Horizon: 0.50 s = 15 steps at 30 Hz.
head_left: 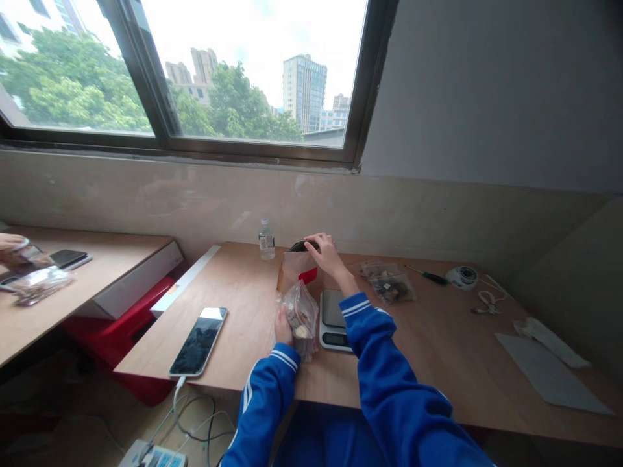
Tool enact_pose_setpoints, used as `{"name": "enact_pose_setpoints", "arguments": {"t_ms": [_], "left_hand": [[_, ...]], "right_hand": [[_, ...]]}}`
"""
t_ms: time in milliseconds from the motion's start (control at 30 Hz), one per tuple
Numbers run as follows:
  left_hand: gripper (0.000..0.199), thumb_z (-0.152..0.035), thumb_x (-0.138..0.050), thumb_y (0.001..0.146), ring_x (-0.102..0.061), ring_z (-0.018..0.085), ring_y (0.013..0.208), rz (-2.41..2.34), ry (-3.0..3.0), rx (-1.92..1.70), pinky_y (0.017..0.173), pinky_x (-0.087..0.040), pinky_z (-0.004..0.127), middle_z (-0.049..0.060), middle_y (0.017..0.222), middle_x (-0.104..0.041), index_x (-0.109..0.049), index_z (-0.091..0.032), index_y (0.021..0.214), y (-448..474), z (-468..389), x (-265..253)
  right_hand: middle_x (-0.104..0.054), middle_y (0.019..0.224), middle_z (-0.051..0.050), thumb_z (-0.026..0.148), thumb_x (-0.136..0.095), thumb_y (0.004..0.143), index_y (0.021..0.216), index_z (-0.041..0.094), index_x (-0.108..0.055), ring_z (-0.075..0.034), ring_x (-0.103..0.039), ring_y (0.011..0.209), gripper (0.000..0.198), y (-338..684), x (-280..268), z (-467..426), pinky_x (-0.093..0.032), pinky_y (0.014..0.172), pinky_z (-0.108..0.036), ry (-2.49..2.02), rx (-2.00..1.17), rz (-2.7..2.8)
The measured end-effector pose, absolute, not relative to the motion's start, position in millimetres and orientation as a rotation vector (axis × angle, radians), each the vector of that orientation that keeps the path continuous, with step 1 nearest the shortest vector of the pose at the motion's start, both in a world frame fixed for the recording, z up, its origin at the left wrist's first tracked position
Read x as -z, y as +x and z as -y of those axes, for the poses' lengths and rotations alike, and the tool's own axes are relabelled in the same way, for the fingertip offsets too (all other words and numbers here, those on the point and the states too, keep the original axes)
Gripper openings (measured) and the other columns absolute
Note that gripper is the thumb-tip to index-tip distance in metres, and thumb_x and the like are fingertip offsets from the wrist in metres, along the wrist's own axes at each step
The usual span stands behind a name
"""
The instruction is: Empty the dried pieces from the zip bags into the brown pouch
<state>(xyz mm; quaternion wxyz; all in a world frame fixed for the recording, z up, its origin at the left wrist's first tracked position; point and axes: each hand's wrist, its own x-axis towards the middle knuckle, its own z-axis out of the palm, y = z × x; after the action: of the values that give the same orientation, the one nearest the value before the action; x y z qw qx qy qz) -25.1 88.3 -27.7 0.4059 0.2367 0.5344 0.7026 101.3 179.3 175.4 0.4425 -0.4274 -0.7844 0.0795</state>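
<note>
My left hand [283, 328] is closed round the left side of a clear zip bag [300, 314], which has small pale and dark pieces inside. The bag stands tilted near the front of the table. Behind it is a light brown box [291, 269] with a red patch; something dark [298, 246] shows at its top. My right hand [325, 255] reaches over that box, fingers bent and apart from the thumb, by the dark contents. What its fingertips touch is hard to make out. A small digital scale [333, 318] lies beneath my right forearm, partly covered by the sleeve.
A plugged-in phone [200, 342] lies left, a water bottle [267, 241] stands behind. On the right are filled plastic bags [388, 283], a screwdriver [428, 275], a white dome camera [462, 277] and a grey sheet [552, 373]. Another person's hand [12, 242] works at the left table.
</note>
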Motion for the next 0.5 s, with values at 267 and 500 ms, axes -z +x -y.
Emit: {"name": "enact_pose_setpoints", "arguments": {"t_ms": [267,500], "left_hand": [[0.035,-0.043,-0.054,0.081,-0.063,0.023,0.100,-1.318,0.613,-1.771,0.097,-0.044,0.037,0.011,0.098,-0.070,-0.067,-0.012,0.091,-24.6,-88.6,26.8],[0.039,-0.044,-0.051,0.082,-0.065,0.023,0.096,-1.290,0.640,-1.777,0.091,-0.049,0.037,0.012,0.097,-0.070,-0.067,-0.011,0.095,-23.9,-86.4,21.6]], "right_hand": [[-0.063,0.080,-0.002,0.034,-0.038,0.094,0.090,0.020,-0.060,-0.016,-0.059,0.074,0.027,114.2,-148.6,-106.2,-0.045,0.070,-0.027,-1.031,-0.717,1.882],[-0.061,0.103,-0.008,0.019,-0.058,0.079,0.097,0.017,-0.061,-0.021,-0.057,0.095,0.018,97.1,-90.3,-68.8,-0.044,0.087,-0.034,-1.099,-0.899,2.142]]}}
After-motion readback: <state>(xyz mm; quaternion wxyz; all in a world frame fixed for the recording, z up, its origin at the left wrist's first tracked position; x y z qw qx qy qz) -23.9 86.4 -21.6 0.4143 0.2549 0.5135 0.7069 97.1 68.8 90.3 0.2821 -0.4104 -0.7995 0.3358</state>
